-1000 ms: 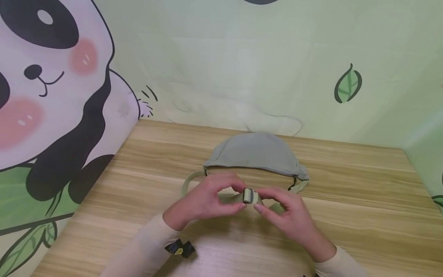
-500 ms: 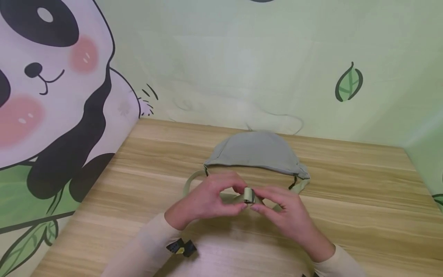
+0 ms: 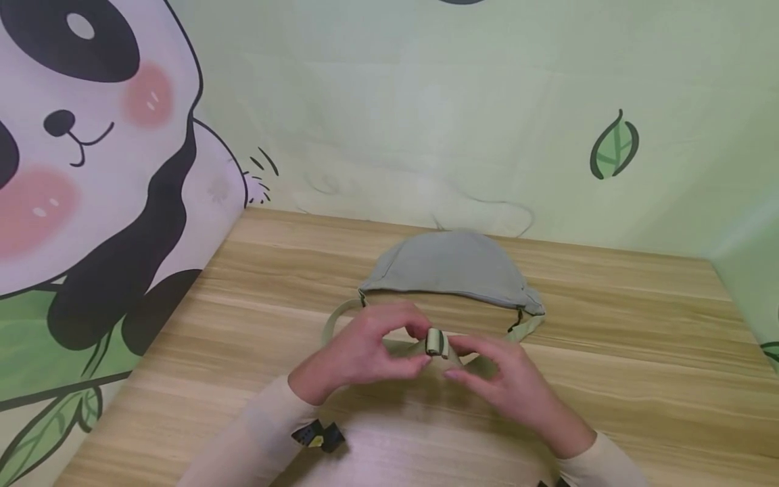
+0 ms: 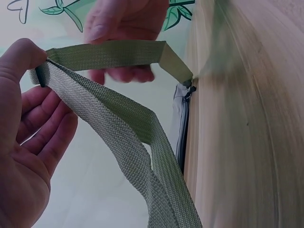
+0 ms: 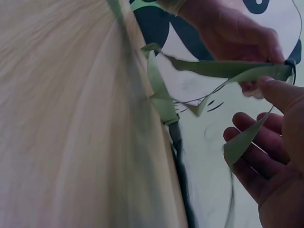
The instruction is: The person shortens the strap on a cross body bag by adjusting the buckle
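Note:
In the head view, a grey-green waist bag [image 3: 450,267] lies on the table with its strap loop toward me. My left hand [image 3: 371,348] pinches the strap's slider buckle [image 3: 435,342] between thumb and index finger, above the table. Close on its right is my right hand [image 3: 505,368], thumb and index finger apart on either side of the strap. The right wrist view shows the loose strap [image 5: 242,142] running across these spread fingers. Doubled green webbing [image 4: 109,118] hangs from the buckle in the left wrist view.
The wooden table [image 3: 639,318] meets a pale green backdrop [image 3: 389,122] behind the bag. A printed panda [image 3: 109,169] covers the left side panel. Black devices [image 3: 319,436] sit at my wrists.
My right fingers closed in at the buckle half a second ago, then drew slightly right and parted. The left hand keeps hold of the buckle; the bag stays where it was.

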`<state>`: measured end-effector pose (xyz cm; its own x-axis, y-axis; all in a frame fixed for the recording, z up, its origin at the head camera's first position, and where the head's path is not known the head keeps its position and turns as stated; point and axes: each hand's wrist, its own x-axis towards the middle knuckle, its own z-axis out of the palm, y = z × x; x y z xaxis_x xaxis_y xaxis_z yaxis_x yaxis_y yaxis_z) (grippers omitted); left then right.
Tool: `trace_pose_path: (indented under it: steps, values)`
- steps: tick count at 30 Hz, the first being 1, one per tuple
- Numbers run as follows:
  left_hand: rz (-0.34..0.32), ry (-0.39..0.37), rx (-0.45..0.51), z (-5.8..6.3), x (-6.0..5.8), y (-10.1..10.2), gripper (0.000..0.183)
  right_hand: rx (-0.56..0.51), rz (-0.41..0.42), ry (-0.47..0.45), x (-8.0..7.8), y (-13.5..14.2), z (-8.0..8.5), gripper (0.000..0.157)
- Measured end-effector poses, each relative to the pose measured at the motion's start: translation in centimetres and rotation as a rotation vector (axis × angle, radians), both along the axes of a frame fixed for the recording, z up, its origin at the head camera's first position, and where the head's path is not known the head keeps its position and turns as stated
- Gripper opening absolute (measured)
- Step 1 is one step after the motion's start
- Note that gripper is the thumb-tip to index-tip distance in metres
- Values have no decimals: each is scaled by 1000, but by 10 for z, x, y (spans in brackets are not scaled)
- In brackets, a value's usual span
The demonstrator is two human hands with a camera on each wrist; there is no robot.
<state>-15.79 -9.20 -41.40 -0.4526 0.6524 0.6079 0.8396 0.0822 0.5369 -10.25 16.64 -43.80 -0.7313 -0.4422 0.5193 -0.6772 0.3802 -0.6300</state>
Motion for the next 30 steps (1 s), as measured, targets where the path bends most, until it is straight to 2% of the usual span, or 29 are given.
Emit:
trace_pose_path:
  steps: [3,8,12,17,21,25,30]
  values:
    - [15,-2,6,0,0,-2,27,-10,7,-44,1,5,-5,44]
    - [29,-10,8,-1,0,-5,27,-103,35,-150,2,8,-6,38]
    - [28,-18,1,-1,0,-6,28,-153,8,-174,4,7,-3,34]
    - [31,-25,0,-2,-1,-5,29,-223,-1,-174,5,7,-2,33]
    - [31,-29,-1,-3,0,-5,28,-239,-10,-151,5,7,-2,28]
    - [29,-30,-1,-3,0,-4,28,-235,-25,-110,5,6,0,28]
    - [22,-24,6,-2,-1,-3,28,-174,-49,-38,4,4,5,37]
